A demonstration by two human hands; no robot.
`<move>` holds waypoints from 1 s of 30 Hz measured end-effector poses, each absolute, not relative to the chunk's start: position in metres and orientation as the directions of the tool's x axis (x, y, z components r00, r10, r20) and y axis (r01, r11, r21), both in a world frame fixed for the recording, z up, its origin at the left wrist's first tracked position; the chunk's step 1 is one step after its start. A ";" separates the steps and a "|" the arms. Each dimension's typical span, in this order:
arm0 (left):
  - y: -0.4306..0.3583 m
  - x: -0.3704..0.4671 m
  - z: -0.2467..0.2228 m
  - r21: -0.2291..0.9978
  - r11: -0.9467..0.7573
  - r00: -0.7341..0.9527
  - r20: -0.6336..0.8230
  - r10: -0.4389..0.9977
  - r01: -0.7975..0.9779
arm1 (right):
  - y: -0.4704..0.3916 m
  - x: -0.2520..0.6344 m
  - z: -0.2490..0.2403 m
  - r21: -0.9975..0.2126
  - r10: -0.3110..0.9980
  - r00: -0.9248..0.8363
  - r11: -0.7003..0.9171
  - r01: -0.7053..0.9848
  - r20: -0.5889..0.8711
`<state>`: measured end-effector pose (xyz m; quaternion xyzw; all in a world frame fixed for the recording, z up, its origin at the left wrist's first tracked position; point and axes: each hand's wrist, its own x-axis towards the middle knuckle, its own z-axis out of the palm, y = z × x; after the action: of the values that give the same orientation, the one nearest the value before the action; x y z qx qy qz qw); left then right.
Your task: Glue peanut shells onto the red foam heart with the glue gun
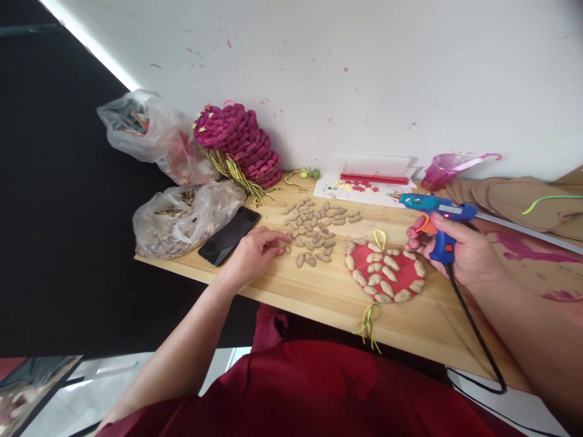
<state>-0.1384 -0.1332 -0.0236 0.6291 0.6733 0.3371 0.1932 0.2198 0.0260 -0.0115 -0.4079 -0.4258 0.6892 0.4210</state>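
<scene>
My right hand (469, 249) grips a blue hot glue gun (439, 207) with an orange trigger, its nozzle pointing left. The gun is held above the right edge of a rounded red piece (401, 277), which has peanuts around its rim and more across its middle. A yellow loop stands at the top of this piece, and a yellow-green tassel (370, 328) hangs below it. At the left edge of a pile of loose peanuts (314, 227), my left hand (257, 252) has its thumb and fingers closed around a peanut (288, 249).
A black phone (230, 235) lies left of my left hand, beside plastic bags (182, 227). Behind it leans a stack of magenta peanut-covered pieces (246, 142). Star stickers lie on white paper (328, 187). A magenta-stained cup (444, 170) and brown cardboard shapes (537, 200) are at right.
</scene>
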 end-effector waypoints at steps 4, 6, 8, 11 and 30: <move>-0.130 -0.138 -0.020 0.682 -0.033 -0.080 0.134 0.988 0.731 | 0.026 0.219 -0.011 -0.931 0.922 -0.333 -0.282 -0.233 -0.196; -0.128 -0.139 -0.020 0.666 -0.006 -0.096 0.117 0.989 0.746 | 0.026 0.219 -0.011 -0.931 0.921 -0.337 -0.284 -0.230 -0.197; -0.127 -0.139 -0.020 0.638 0.002 -0.102 0.121 0.987 0.770 | 0.026 0.219 -0.011 -0.933 0.924 -0.330 -0.277 -0.232 -0.192; -0.126 -0.138 -0.023 0.584 -0.039 -0.072 0.166 0.983 0.811 | 0.026 0.220 -0.013 -0.928 0.926 -0.331 -0.271 -0.256 -0.180; -0.136 -0.126 -0.021 0.963 0.072 -0.198 -0.020 0.980 0.260 | 0.025 0.220 -0.011 -0.929 0.924 -0.339 -0.270 -0.253 -0.176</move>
<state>-0.1264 -0.1360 -0.0213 0.4996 0.6204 0.4629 0.3889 0.2203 0.0248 -0.0115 -0.3890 -0.4312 0.6953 0.4234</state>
